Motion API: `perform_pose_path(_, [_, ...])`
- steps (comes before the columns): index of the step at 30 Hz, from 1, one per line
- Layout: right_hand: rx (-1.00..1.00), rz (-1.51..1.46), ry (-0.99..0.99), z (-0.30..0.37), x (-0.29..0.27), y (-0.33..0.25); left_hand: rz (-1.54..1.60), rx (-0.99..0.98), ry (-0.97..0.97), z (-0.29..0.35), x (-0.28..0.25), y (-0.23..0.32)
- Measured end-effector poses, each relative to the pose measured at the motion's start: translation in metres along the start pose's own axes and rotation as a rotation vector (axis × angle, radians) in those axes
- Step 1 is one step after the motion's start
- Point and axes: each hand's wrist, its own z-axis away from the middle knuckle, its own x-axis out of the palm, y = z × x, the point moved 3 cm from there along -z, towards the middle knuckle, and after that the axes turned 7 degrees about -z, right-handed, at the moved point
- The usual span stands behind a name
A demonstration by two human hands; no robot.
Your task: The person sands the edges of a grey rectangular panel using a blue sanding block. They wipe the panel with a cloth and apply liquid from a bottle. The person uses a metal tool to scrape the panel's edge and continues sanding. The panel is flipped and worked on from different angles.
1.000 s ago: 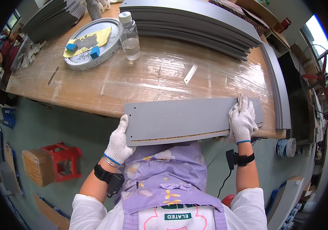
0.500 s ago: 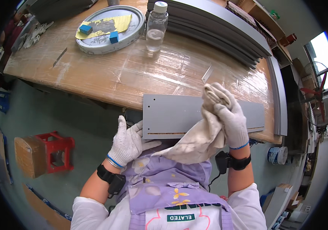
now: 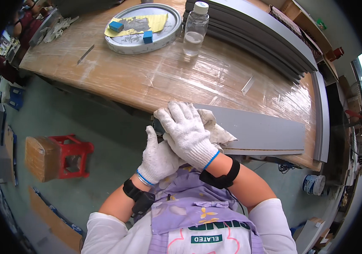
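A long grey panel (image 3: 265, 129) lies along the table's near edge, its left end covered by my hands. My right hand (image 3: 187, 133), in a white knit glove, presses a cream cloth (image 3: 217, 131) over that end; its fingers extend forward over the cloth, most of which is hidden under the palm. Below and partly behind it is my gloved left hand (image 3: 157, 158), close against the panel's left end. The left thumb stretches up, apart from the palm, while the other fingers are mostly hidden. Whether the left hand bears any of the panel cannot be seen.
On the film-covered table (image 3: 138, 80) stand a clear bottle (image 3: 195, 34) and a round grey lid (image 3: 140, 47) with yellow sandpaper and two blue blocks. Grey panels (image 3: 248, 31) are stacked behind. A metal strip (image 3: 247, 85) lies nearby. A red stool (image 3: 73, 156) is at left.
My right hand has moved left with the cloth, from above the panel's right part onto its left end, and now overlaps my left hand. The whole view has shifted slightly.
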Motion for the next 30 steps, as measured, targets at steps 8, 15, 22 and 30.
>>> perform_pose_path(8, [-0.033, -0.247, -0.115, 0.017, -0.023, -0.004, -0.140, 0.029, 0.154, 0.006, 0.000, -0.002])
perform_pose_path(15, [-0.053, -0.103, -0.103, 0.004, -0.013, -0.002, -0.059, 0.068, 0.143, -0.001, 0.007, 0.001])
perform_pose_path(22, [0.371, 0.143, 0.185, 0.119, -0.109, 0.122, -0.114, 0.028, 0.143, -0.008, 0.004, -0.005])
perform_pose_path(30, [1.662, 0.664, 0.120, 0.298, -0.304, 0.261, -0.342, 0.109, 0.412, -0.013, -0.011, -0.011])
